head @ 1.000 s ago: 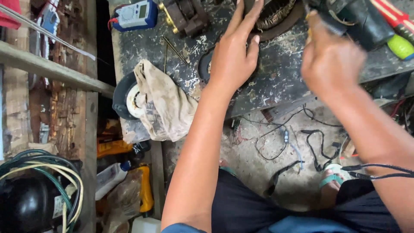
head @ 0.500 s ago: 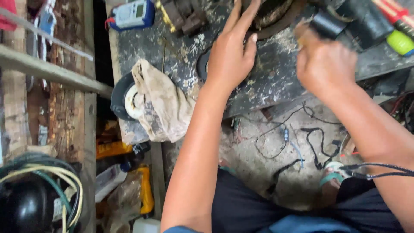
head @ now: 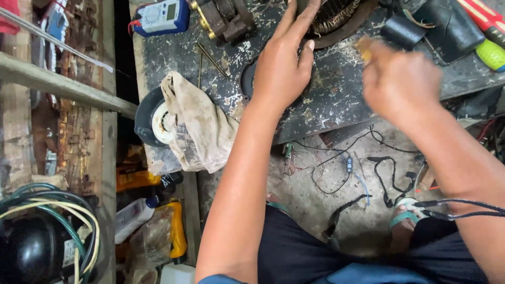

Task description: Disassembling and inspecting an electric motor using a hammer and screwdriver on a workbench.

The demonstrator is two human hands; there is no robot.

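Pressing with spread fingers, the left hand (head: 281,68) steadies the round copper-wound motor stator (head: 334,18) at the tabletop's (head: 326,105) far edge, probably heavy and stiff, best gripped by its rim, while the blurred right hand (head: 402,84) seems closed on a yellowish handle (head: 364,48).

Repair workshop, multimeter (head: 160,16), scarred workbench (head: 336,100), loose wires (head: 342,163)
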